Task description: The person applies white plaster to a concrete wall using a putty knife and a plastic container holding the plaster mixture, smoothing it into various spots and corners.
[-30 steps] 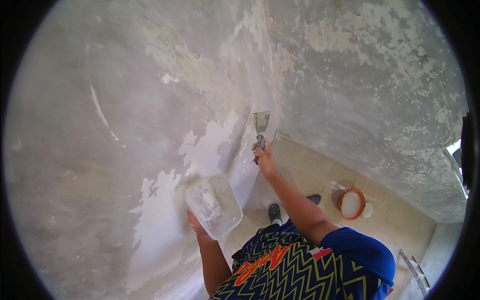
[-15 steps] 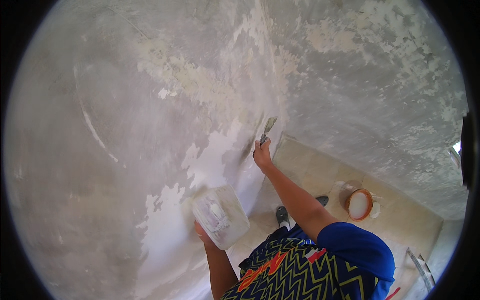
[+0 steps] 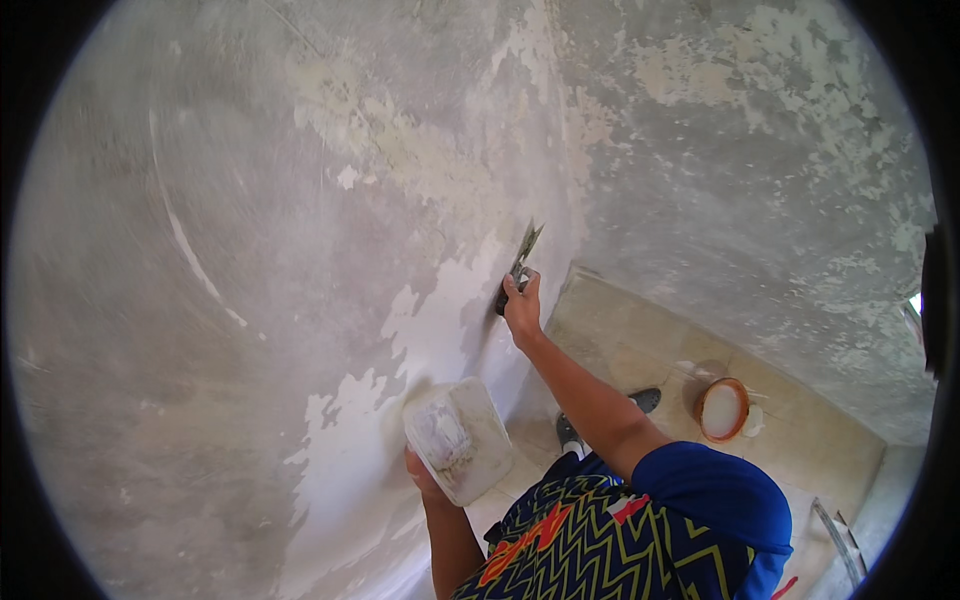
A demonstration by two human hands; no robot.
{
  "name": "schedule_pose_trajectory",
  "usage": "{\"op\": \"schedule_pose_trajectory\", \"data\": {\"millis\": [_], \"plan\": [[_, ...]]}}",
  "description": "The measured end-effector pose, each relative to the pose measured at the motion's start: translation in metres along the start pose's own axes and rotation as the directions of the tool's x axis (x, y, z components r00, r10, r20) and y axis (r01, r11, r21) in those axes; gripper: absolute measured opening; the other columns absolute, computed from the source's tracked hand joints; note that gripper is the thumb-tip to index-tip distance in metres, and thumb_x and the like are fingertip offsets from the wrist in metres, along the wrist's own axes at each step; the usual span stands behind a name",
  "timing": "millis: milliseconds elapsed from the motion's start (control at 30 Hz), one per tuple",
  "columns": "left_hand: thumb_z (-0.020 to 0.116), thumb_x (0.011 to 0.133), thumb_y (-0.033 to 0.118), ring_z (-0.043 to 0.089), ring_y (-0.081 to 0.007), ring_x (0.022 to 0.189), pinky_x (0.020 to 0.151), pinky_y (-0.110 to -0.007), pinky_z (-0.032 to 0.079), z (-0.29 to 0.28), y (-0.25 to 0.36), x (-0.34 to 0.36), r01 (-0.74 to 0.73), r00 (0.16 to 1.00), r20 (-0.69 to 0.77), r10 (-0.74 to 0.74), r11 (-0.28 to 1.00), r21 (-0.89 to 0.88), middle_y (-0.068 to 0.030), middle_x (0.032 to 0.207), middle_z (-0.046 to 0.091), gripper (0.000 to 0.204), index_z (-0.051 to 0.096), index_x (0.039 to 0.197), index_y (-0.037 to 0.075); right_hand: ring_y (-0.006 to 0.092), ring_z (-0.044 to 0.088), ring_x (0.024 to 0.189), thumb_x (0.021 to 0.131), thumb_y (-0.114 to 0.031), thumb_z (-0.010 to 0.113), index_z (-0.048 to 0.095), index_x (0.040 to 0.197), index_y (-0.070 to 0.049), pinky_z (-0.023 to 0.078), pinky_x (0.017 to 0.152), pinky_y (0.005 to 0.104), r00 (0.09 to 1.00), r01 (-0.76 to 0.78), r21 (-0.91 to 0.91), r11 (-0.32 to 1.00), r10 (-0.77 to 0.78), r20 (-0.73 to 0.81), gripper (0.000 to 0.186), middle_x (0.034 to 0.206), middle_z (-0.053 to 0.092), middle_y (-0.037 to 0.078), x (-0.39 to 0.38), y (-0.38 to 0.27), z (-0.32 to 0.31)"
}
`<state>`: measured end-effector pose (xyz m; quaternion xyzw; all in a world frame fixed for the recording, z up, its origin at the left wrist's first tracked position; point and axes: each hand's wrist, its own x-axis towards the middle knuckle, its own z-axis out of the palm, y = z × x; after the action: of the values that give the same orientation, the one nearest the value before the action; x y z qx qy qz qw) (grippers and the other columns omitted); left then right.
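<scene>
In my right hand (image 3: 522, 308) is a putty knife (image 3: 528, 247) with a dark handle; my fingers wrap round it. Its blade is tilted up against the grey wall (image 3: 250, 220), close to the inside corner. Lower and to the left, my left hand (image 3: 425, 472) grips the edge of a pale rectangular tray (image 3: 487, 455), and most of its fingers are hidden beneath. White putty (image 3: 440, 433) is smeared on the tray's face. Between the two hands, a patch of white coating (image 3: 435, 310) with a ragged edge covers the lower wall.
On the tiled floor (image 3: 630, 330) to the right stands an orange-brown bucket (image 3: 741, 395) of whitish liquid. A second mottled grey wall (image 3: 720, 200) meets the first at the corner. A metal-edged object (image 3: 840, 540) lies at lower right. My shoes (image 3: 647, 400) show below my right arm.
The putty knife has turned so its blade shows more edge-on, and my right hand has shifted slightly. The tray sits a little lower and further right in view, as the view itself has shifted.
</scene>
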<state>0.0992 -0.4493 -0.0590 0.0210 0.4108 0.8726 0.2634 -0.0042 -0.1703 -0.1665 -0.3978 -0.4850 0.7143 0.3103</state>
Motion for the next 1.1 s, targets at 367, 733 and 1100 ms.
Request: {"op": "schedule_pose_trajectory", "data": {"millis": [367, 733, 1100], "plan": [[0.049, 0.102, 0.051, 0.061, -0.0331, 0.127, 0.105, -0.051, 0.054, -0.003, -0.01, 0.017, 0.092, 0.996, -0.001, -0.094, 0.983, -0.16, -0.0146, 0.143, 0.061, 0.066, 0.05, 0.149, 0.006, 0.0106, 0.055, 0.069, 0.104, -0.019, 0.053, 0.057, 0.104, -0.012, 0.045, 0.06, 0.0278, 0.969, -0.203, 0.358, 0.911, 0.134, 0.207, 0.008, 0.084, 0.057, 0.001, -0.023, -0.009, -0.088], [0.058, 0.101, 0.052, 0.063, -0.0319, 0.123, 0.105, -0.052, 0.051, 0.058, -0.057, 0.055, 0.406, 0.913, 0.133, -0.385, 0.887, -0.22, -0.0151, 0.138, 0.063, 0.066, 0.051, 0.148, 0.006, 0.0137, 0.058, 0.078, 0.099, -0.021, 0.056, 0.057, 0.127, -0.008, 0.049, 0.07, 0.0303, 0.925, -0.147, 0.147, 0.978, 0.083, 0.372, 0.031, 0.092, 0.061, 0.003, -0.123, -0.109, -0.19], [0.05, 0.104, 0.051, 0.065, -0.0353, 0.122, 0.104, -0.054, 0.052, 0.102, -0.074, 0.061, 0.624, 0.761, 0.355, -0.543, 0.761, -0.174, -0.0154, 0.138, 0.064, 0.061, 0.054, 0.146, 0.008, 0.0294, 0.064, 0.103, 0.083, 0.004, 0.072, 0.072, 0.114, 0.0, 0.05, 0.093, 0.036, 0.809, 0.587, -0.527, 0.615, -0.411, 0.42, 0.031, 0.111, 0.068, 0.014, -0.18, -0.136, -0.254]]}}
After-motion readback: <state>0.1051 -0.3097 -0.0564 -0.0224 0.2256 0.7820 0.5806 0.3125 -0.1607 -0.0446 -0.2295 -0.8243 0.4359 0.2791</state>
